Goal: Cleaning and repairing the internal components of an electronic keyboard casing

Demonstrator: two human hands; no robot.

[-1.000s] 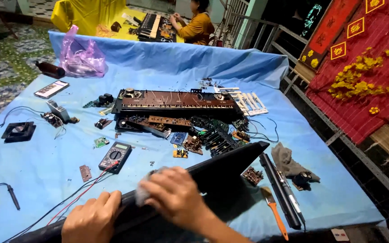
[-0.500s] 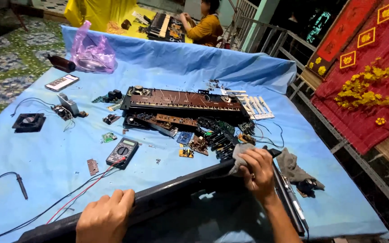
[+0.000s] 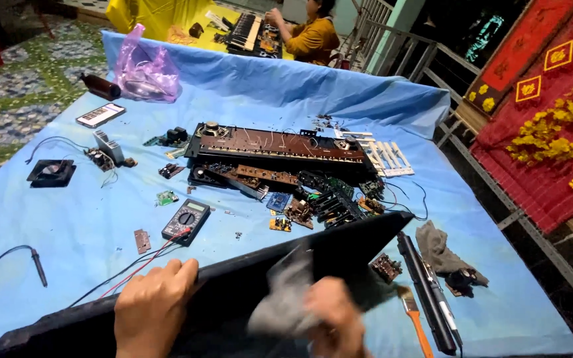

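The left hand lay spread and pressed flat over the upper edge of a long black keyboard casing panel, fingers hooked over the rim to steady it. The right hand was closed around a grey cloth, bunched against the panel's dark face; both were blurred, so the exact grip could not be told. The panel lay tilted at the near edge of the blue table cover, its far corner rising toward the slim black bar that lay beside it.

Judging from this, the step in hand was wiping the panel. To do it well, the bracing hand needed to hold the rim firmly so the tilted panel did not rock, and the cloth needed even pressure along the panel's length, with strokes kept short of the far corner. A small circuit board sat just beyond that corner, and an orange-handled brush lay just beside the panel's right end; a wide sweep could have knocked either. The multimeter, just beyond the panel's upper edge, had red and black leads running toward the left hand, so a shove of the panel might have dragged them. Farther beyond the panel lay the stripped keyboard chassis.
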